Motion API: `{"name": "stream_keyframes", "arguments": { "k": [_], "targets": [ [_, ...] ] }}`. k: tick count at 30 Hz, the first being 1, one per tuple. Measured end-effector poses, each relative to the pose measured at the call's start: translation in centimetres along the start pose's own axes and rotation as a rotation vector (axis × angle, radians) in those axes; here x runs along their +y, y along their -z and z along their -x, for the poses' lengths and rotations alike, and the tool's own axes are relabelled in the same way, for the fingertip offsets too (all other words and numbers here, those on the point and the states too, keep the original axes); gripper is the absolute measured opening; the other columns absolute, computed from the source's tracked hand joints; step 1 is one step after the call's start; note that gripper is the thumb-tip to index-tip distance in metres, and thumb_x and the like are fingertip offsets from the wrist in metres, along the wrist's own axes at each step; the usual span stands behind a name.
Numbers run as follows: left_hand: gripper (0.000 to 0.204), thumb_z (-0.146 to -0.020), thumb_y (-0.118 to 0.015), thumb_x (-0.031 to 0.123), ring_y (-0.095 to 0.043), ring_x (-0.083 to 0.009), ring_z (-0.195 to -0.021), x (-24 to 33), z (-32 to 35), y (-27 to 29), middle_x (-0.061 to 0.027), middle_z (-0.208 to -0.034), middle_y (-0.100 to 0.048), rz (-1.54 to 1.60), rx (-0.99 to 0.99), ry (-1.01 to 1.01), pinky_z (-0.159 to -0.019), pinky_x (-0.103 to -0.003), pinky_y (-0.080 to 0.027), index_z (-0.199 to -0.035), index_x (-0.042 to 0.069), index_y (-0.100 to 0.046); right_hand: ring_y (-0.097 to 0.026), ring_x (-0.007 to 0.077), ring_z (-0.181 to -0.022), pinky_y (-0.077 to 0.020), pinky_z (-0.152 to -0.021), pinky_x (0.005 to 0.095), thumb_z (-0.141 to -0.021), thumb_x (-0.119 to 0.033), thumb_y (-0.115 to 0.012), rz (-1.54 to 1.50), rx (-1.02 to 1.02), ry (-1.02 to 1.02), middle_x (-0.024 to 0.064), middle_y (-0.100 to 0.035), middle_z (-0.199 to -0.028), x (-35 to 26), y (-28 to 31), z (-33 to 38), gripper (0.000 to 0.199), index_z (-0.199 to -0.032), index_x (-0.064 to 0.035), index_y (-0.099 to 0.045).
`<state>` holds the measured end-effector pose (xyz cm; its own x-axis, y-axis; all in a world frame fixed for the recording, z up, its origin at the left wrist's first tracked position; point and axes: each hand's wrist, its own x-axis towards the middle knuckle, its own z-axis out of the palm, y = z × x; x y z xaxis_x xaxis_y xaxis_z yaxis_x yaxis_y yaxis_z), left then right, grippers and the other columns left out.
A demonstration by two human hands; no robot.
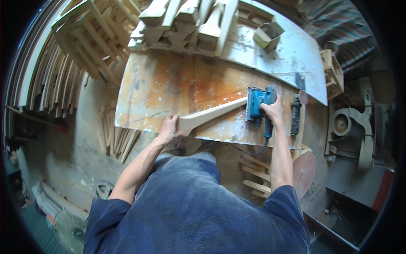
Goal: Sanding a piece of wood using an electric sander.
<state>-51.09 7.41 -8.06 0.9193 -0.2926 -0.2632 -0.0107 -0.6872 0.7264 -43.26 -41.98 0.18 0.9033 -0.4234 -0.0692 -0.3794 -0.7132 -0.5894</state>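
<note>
A pale, curved wooden furniture leg (215, 111) lies slantwise across the front of the stained workbench (169, 91). My left hand (170, 127) is closed around its wide near end, at the bench's front edge. My right hand (273, 110) grips a blue electric sander (256, 103) over the leg's narrow far end. The sander's body hides that tip, and I cannot tell whether its pad presses on the wood. A power cord (258, 151) runs from the sander down over the bench edge.
Several shaped wooden legs (186, 21) are stacked at the back. A cardboard box (269, 36) stands on the white board (292, 59). Right of the sander lies a dark power tool (296, 114). Wooden slats (256, 175) sit below the bench; long boards (50, 84) lean at left.
</note>
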Motion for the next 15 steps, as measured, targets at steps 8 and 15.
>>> {"name": "stream_keyframes", "arguments": {
  "k": [8, 15],
  "targets": [
    [0.088, -0.057, -0.100, 0.022, -0.063, -0.0454, -0.116, 0.1, 0.2, -0.1, -0.0259, -0.121, -0.066, 0.031, -0.001, 0.162, -0.100, -0.051, -0.052, -0.131, 0.005, -0.057, -0.069, 0.0466, -0.101, -0.0568, -0.094, 0.0532, -0.069, -0.024, -0.082, 0.063, -0.259, 0.178, 0.0254, -0.063, -0.114, -15.1, -6.2, 16.3, 0.097, -0.154, -0.0187, -0.035],
    [0.096, -0.056, -0.102, 0.028, -0.062, -0.0436, -0.121, -1.3, 0.3, -0.2, -0.0258, -0.125, -0.066, 0.003, -0.023, 0.169, -0.103, -0.049, -0.051, -0.136, 0.001, -0.057, -0.068, 0.0466, -0.102, -0.0588, -0.088, 0.0552, -0.072, -0.023, -0.083, 0.053, -0.332, 0.283, 0.0233, -0.060, -0.114, -17.4, -7.5, 19.5, 0.097, -0.155, -0.0238, -0.033]
  ]
}}
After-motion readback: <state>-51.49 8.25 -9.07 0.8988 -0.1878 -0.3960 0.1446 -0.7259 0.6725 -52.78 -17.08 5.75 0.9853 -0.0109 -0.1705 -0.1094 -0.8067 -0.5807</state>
